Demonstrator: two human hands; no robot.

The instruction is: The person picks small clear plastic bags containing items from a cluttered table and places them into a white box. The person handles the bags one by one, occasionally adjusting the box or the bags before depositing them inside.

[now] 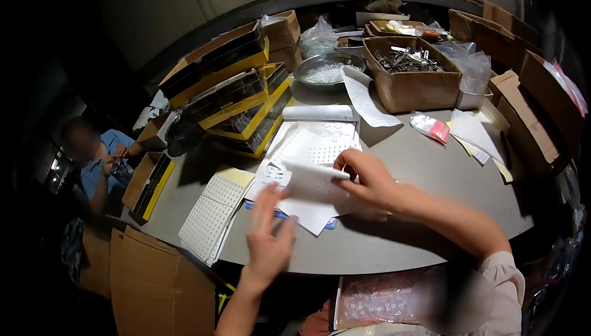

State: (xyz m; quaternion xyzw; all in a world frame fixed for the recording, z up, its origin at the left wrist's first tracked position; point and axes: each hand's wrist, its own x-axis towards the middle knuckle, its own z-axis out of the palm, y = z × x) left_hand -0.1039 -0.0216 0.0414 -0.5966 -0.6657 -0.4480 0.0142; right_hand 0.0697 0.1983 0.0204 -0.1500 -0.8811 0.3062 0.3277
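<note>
My right hand pinches the upper edge of a white sheet covered in small dots and lifts it off a pile of similar sheets on the grey round table. My left hand hovers with flat, spread fingers just below and left of that sheet, blurred, holding nothing. More dotted sheets lie at the table's front left, one with a yellow backing.
Stacked black-and-yellow boxes stand at the back left. A metal bowl and a cardboard box of metal parts sit at the back. A red-and-clear bag lies to the right. Another person sits at far left. Cardboard boxes crowd the right.
</note>
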